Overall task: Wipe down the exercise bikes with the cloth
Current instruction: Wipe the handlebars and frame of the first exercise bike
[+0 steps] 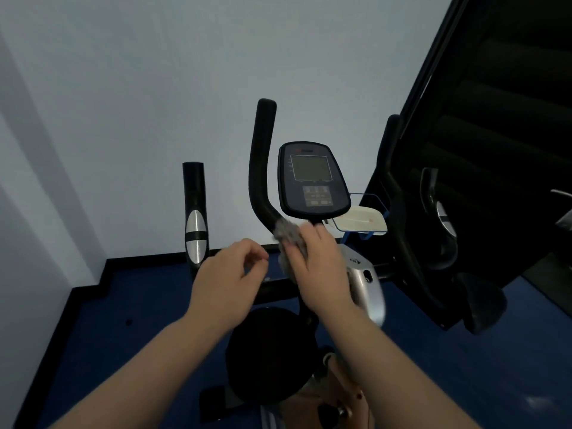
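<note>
An exercise bike stands in front of me with a dark console (313, 180), a black curved handlebar (261, 168) and a silver frame cover (366, 283). My right hand (318, 267) grips a grey cloth (288, 236) and holds it against the lower end of the handlebar, just under the console. My left hand (230, 274) hovers to the left of it with loosely curled fingers and holds nothing. The black saddle (269, 351) lies below my hands.
A left moving arm with a silver grip pad (195, 218) rises near the wall. A second black machine (442, 218) stands close on the right. Behind the console sits a white tray in a blue holder (362, 222). The floor (108, 335) is dark blue.
</note>
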`<state>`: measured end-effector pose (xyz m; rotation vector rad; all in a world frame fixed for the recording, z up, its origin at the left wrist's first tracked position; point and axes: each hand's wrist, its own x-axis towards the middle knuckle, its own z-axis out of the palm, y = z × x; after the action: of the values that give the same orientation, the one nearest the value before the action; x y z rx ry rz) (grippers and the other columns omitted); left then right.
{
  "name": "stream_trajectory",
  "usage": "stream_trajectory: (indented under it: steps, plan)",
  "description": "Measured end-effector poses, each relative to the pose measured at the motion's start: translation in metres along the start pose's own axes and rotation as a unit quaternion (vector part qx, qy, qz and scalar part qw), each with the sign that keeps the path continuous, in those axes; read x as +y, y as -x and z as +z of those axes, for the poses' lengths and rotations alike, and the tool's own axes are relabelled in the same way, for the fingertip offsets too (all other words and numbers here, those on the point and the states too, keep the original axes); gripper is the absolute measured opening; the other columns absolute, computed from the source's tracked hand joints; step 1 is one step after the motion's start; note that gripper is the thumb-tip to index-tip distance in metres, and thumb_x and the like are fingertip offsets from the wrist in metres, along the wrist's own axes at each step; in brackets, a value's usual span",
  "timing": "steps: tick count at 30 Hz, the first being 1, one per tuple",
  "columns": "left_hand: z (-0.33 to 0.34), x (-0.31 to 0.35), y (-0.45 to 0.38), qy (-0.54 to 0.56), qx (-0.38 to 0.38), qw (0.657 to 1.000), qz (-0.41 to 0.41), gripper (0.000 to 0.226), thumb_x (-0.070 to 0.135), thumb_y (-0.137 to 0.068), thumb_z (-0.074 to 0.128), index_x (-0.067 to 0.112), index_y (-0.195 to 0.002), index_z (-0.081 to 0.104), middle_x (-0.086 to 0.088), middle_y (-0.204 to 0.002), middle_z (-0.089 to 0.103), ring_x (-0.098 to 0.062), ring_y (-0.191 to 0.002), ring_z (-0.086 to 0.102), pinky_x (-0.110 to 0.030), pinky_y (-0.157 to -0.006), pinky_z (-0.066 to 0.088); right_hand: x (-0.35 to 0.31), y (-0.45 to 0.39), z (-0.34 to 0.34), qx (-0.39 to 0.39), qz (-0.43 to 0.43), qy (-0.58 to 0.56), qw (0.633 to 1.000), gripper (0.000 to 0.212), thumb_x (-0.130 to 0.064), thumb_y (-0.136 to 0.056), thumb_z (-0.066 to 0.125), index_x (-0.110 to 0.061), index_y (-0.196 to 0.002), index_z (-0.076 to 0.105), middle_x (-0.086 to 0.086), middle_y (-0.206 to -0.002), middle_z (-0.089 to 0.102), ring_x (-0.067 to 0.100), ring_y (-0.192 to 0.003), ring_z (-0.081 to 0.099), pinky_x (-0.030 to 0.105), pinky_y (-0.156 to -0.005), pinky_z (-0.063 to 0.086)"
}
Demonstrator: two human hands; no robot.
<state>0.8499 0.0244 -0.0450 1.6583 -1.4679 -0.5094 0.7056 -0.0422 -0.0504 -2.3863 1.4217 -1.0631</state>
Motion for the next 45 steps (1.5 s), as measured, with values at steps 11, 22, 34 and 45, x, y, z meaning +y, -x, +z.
stream_trajectory:
  steps: [11, 22, 34, 45]
  plan:
    - [0.0, -0.001, 0.009, -0.066, -0.022, 0.997, 0.03, 0.014, 0.033, -0.09, 0.056, 0.032, -0.088, 0.07, 0.013, -0.076, 0.065, -0.005, -0.075, 0.059, -0.041, -0.083, 0.047, 0.003, 0.039, -0.002, 0.013, 0.054, -0.053, 0.997, 0.018, -0.033, -0.096, 0.047, -0.024, -0.081, 0.042, -0.007, -0.079, 0.047, 0.012, -0.072, 0.048, 0.033, -0.06, 0.041]
    - [-0.001, 0.004, 0.009, -0.064, -0.02, 0.998, 0.018, 0.016, 0.029, -0.09, 0.057, 0.029, -0.084, 0.071, 0.013, -0.076, 0.067, -0.007, -0.074, 0.061, -0.044, -0.083, 0.047, 0.001, 0.04, -0.001, 0.041, 0.104, -0.109, 0.988, 0.014, -0.039, -0.095, 0.048, -0.041, -0.105, 0.038, -0.016, -0.089, 0.06, -0.001, -0.078, 0.058, 0.022, -0.063, 0.046]
    - [-0.006, 0.008, 0.009, -0.059, -0.029, 0.997, 0.033, 0.024, 0.036, -0.089, 0.051, 0.029, -0.08, 0.072, 0.012, -0.072, 0.068, -0.006, -0.068, 0.06, -0.044, -0.077, 0.049, -0.009, 0.056, -0.008, 0.085, 0.168, -0.125, 0.974, 0.012, -0.034, -0.094, 0.052, -0.029, -0.084, 0.047, -0.015, -0.077, 0.06, -0.003, -0.074, 0.058, 0.018, -0.059, 0.041]
    - [-0.006, 0.005, 0.009, -0.076, -0.037, 0.996, 0.034, 0.015, 0.027, -0.09, 0.057, 0.032, -0.081, 0.069, 0.016, -0.074, 0.063, -0.005, -0.074, 0.058, -0.044, -0.081, 0.047, -0.004, 0.042, -0.01, 0.076, 0.281, 0.018, 0.957, 0.01, -0.03, -0.094, 0.052, -0.03, -0.094, 0.062, -0.015, -0.089, 0.063, 0.008, -0.081, 0.06, 0.026, -0.062, 0.04]
